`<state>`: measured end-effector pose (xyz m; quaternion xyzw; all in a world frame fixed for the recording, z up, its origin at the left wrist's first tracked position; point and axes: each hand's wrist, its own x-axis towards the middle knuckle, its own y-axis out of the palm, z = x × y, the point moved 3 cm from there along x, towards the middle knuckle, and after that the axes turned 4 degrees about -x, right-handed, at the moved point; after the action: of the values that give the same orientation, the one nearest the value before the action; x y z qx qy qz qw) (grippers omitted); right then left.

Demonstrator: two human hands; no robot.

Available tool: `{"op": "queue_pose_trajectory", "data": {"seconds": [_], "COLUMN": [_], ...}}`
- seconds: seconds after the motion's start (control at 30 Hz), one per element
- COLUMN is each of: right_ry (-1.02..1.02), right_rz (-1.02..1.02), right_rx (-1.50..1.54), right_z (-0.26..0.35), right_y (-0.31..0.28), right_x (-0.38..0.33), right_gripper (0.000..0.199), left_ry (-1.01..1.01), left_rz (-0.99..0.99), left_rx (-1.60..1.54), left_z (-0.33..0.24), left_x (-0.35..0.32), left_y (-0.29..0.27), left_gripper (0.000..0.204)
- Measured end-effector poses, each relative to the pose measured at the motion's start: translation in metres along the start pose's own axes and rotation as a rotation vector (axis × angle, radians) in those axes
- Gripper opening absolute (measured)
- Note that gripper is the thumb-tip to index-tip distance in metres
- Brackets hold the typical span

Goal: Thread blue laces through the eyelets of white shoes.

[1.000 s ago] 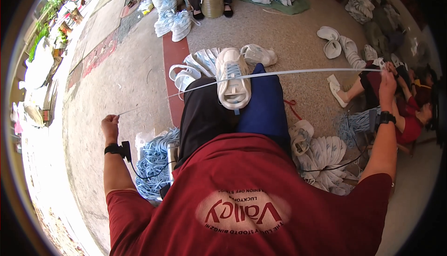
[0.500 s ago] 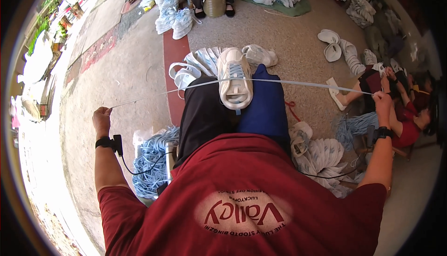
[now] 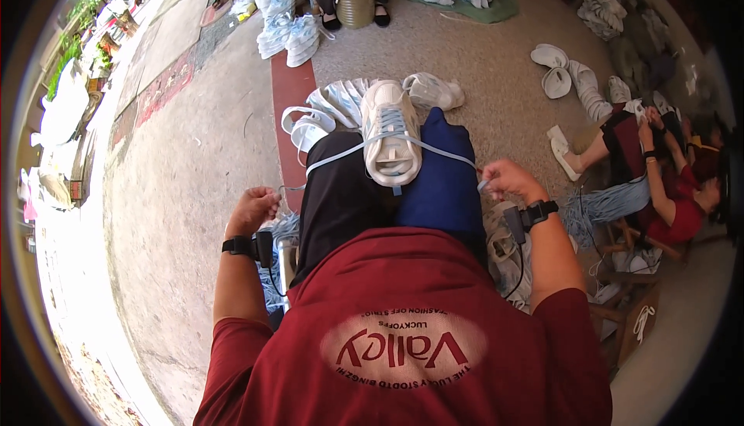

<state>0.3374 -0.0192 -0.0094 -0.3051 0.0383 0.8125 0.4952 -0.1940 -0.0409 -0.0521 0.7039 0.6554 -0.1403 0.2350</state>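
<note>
A white and light-blue sneaker [image 3: 391, 159] rests between my knees, its opening turned toward me. From its upper eyelets a pale-blue shoelace [image 3: 448, 156] runs out to both sides across my thighs. My left hand [image 3: 257, 207], beside my left thigh, pinches one end of the lace. Past my right thigh, my right hand [image 3: 513, 180] is closed on the other end. The lace sags in a loose curve on both sides. Lower crossings of the lace show on the sneaker's front.
White sneakers [image 3: 310, 125] lie just beyond my knees, with another single shoe [image 3: 434, 91] to the right. Blue laces [image 3: 279, 228] are heaped at my left. Shoe uppers [image 3: 508, 248] lie at my right. A co-worker [image 3: 674, 209] sits at the far right; another person's feet [image 3: 332, 22] are ahead.
Both hands have come inward from wide apart to near my thighs. The lace, stretched taut before, now hangs slack.
</note>
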Motion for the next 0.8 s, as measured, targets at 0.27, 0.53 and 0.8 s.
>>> {"op": "queue_pose_trajectory", "data": {"seconds": [0.27,0.53,0.8], "right_ry": [-0.444,-0.355,-0.369], "right_rz": [-0.038,-0.688,-0.740], "right_rx": [-0.551,0.429,0.145], "right_z": [0.095,0.078,0.073], "right_y": [0.074,0.068,0.078], "right_x": [0.075,0.101,0.117], "right_gripper": [0.009,0.013,0.013], "left_ry": [0.006,0.387,0.438], "left_rz": [0.601,0.487,0.435], "left_rx": [0.311,0.105,0.087], "left_z": [-0.063,-0.059,-0.058], "left_x": [0.048,0.092,0.085], "left_y": [0.146,0.168,0.175], "left_gripper": [0.012,0.010,0.013]}}
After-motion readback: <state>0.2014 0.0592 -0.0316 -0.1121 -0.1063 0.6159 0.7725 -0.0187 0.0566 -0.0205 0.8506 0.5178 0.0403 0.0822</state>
